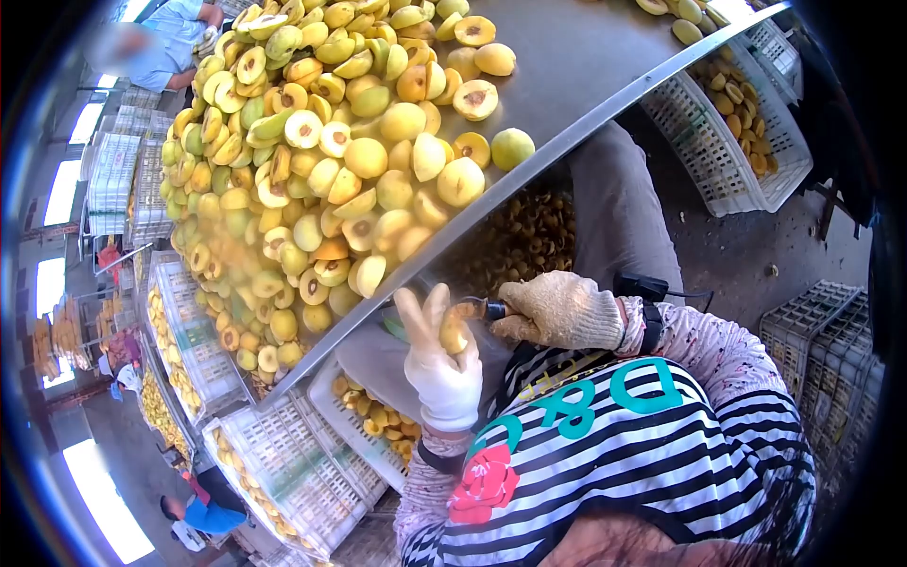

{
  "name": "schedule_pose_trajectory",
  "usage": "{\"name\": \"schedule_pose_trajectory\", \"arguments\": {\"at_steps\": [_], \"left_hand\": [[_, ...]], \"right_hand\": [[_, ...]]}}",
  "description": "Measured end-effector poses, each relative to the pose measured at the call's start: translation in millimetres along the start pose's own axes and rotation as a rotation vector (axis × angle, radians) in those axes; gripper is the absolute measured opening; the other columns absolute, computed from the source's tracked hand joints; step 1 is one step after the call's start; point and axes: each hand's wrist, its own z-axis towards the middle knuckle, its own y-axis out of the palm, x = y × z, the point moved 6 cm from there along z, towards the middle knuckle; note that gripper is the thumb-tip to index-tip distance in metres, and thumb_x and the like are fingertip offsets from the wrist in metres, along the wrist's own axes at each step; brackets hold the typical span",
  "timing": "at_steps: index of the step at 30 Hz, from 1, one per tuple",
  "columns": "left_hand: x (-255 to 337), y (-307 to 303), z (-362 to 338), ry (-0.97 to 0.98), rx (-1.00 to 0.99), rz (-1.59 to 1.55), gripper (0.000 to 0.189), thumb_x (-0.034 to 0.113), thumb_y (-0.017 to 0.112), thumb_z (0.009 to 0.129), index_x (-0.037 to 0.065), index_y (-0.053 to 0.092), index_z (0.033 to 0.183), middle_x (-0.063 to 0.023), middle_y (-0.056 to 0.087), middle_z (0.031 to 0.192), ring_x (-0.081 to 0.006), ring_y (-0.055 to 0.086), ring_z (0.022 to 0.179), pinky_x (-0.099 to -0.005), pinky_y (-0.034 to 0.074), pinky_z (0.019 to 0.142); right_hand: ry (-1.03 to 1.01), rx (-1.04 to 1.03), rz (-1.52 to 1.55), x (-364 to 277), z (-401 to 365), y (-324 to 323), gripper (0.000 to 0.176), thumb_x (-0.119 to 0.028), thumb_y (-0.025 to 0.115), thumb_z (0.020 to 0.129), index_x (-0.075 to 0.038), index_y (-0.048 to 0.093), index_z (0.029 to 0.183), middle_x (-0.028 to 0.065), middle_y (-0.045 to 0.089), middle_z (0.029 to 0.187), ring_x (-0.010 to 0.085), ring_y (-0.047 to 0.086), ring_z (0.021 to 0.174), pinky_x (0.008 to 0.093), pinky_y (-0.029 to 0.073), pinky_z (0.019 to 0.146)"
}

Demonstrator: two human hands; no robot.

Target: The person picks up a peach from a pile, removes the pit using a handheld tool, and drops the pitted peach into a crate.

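My left hand [444,373], in a white glove, is closed around a yellow peach half [454,333] just off the table's near edge. In a beige knitted glove, my right hand [565,312] grips the dark handle of a pitting knife [494,310]. Its metal end reaches the peach half, and the exact shape of the blade is hard to make out. Beyond the table rim lies a big heap of halved yellow peaches [368,159], several with brown pit hollows showing.
The metal table [576,57] has a raised rim. Below it lies a pile of brown pits [534,236]. A crate with peach halves [364,416] stands by my left arm, another crate [727,142] at upper right, stacked crates [822,350] at right. Co-workers [165,42] are at left.
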Motion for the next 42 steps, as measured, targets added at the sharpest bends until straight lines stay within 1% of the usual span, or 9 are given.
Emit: {"name": "schedule_pose_trajectory", "arguments": {"at_steps": [15,17,20,24,28,32,36,40,42], "left_hand": [[-8.3,-84.9,-22.8,-0.194,0.036,0.118,0.075,-0.008,0.059,0.085,-0.006,0.028,0.153,-0.0187,0.065,0.129,-0.0276,0.07,0.109,-0.0316,0.055,0.091],[-42.5,-110.9,-25.0,-0.343,-0.181,0.305,0.074,0.0,0.064,0.082,0.005,0.04,0.152,-0.0227,0.055,0.141,-0.0358,0.063,0.119,-0.0391,0.054,0.095],[-58.2,-142.2,-14.4,-0.074,-0.35,0.535,0.061,0.015,0.071,0.081,0.003,0.056,0.139,-0.0233,0.054,0.141,-0.0387,0.05,0.134,-0.0454,0.041,0.109],[-47.4,-109.4,43.1,-0.021,-0.116,0.183,0.044,0.01,0.067,0.091,0.003,0.061,0.133,-0.0216,0.059,0.137,-0.0346,0.055,0.13,-0.0425,0.041,0.111],[-110.7,-25.0,87.0,-0.025,-0.232,0.05,0.036,0.015,0.07,0.091,0.003,0.065,0.125,-0.0168,0.066,0.126,-0.03,0.062,0.119,-0.0389,0.047,0.104],[-122.0,-13.3,98.6,-0.358,-0.047,-0.912,0.024,0.004,0.066,0.094,0.0,0.068,0.118,-0.0077,0.07,0.11,-0.0158,0.069,0.094,-0.0239,0.057,0.08],[-58.9,6.8,70.7,-0.531,-0.248,-1.349,0.041,0.038,0.054,0.103,0.001,0.06,0.12,-0.0173,0.07,0.105,-0.0206,0.066,0.078,-0.0308,0.055,0.066],[-39.6,48.2,27.1,-0.67,-0.416,-1.703,0.031,0.011,0.066,0.092,0.0,0.063,0.12,-0.0177,0.067,0.118,-0.0253,0.069,0.099,-0.0396,0.058,0.084],[-45.6,68.8,14.5,-0.657,-0.532,-1.347,0.039,0.0,0.062,0.088,0.001,0.061,0.126,-0.0087,0.065,0.113,-0.0163,0.064,0.091,-0.0305,0.054,0.078]], "right_hand": [[-0.128,0.172,-0.207,45.4,24.0,22.1,0.041,-0.045,0.063,0.094,-0.004,0.065,0.09,0.0201,0.068,0.075,0.0395,0.069,0.075,0.0485,0.055,0.068],[-0.106,0.102,-0.17,41.1,23.6,20.8,0.04,-0.044,0.061,0.095,-0.004,0.066,0.093,0.0211,0.07,0.081,0.0401,0.069,0.078,0.0482,0.055,0.07],[-0.102,0.064,-0.056,32.7,22.5,21.7,0.039,-0.043,0.062,0.096,-0.004,0.063,0.099,0.0213,0.07,0.082,0.0405,0.069,0.079,0.0474,0.055,0.069],[-0.114,0.075,0.026,23.6,18.2,26.2,0.038,-0.042,0.064,0.094,-0.005,0.062,0.098,0.0218,0.069,0.084,0.0399,0.069,0.081,0.0468,0.055,0.071],[-0.108,0.132,0.14,29.2,0.7,13.1,0.036,-0.037,0.064,0.095,-0.003,0.061,0.105,0.0185,0.069,0.086,0.0374,0.068,0.082,0.0449,0.054,0.074],[0.036,0.025,0.731,46.7,-17.9,11.8,0.041,-0.045,0.058,0.1,-0.004,0.059,0.105,0.0069,0.063,0.077,0.0191,0.059,0.061,0.033,0.052,0.061],[-0.128,-0.223,1.467,-0.3,-15.4,-5.0,0.052,-0.057,0.051,0.101,-0.005,0.055,0.1,-0.0014,0.043,0.06,0.0105,0.04,0.043,0.0264,0.039,0.044],[-0.4,-0.629,2.175,-46.7,13.3,-34.1,0.05,-0.054,0.046,0.104,-0.006,0.056,0.105,-0.0062,0.038,0.06,0.0066,0.035,0.042,0.0273,0.036,0.042],[-0.398,-0.618,2.31,-59.2,26.9,-45.5,0.045,-0.051,0.048,0.104,-0.007,0.056,0.106,-0.0061,0.043,0.068,0.0062,0.039,0.047,0.0269,0.035,0.047]]}}
